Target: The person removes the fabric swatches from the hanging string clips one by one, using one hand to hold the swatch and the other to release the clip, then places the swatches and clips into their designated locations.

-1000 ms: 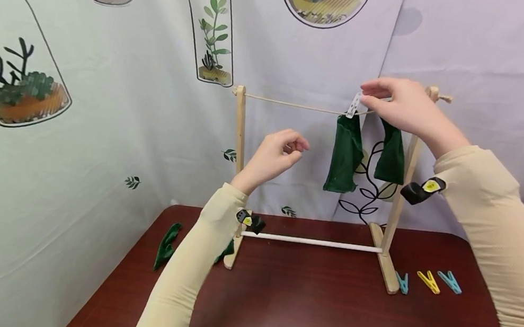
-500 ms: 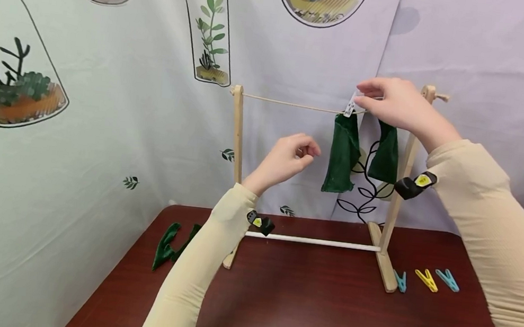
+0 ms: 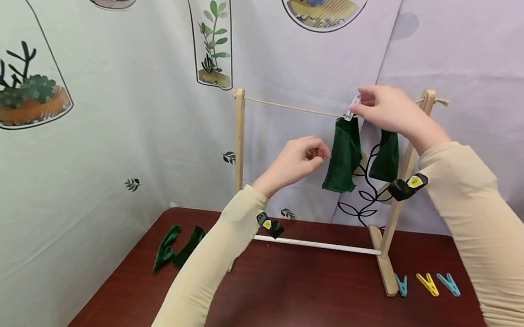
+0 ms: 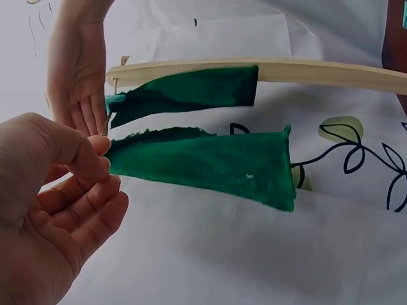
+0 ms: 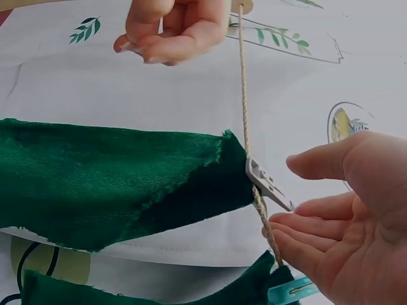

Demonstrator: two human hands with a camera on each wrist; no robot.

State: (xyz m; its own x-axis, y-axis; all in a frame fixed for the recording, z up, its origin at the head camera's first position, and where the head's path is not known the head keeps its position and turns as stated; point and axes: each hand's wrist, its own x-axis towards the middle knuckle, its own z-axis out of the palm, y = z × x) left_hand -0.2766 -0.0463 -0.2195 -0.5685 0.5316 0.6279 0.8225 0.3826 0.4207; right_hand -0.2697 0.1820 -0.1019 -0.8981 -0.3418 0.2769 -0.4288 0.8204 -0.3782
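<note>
Only head, right-wrist views: pale clip point(image 5: 269, 184) near right hand point(image 5: 364, 208) (fingers parted, empty).

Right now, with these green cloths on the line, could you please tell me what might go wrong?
The right hand, close to the white clothespin, could knock it loose, dropping the green cloth it clips only by the upper edge. The nearby left hand could brush that cloth. A tug on the thin line might shift the wooden stand.
</note>
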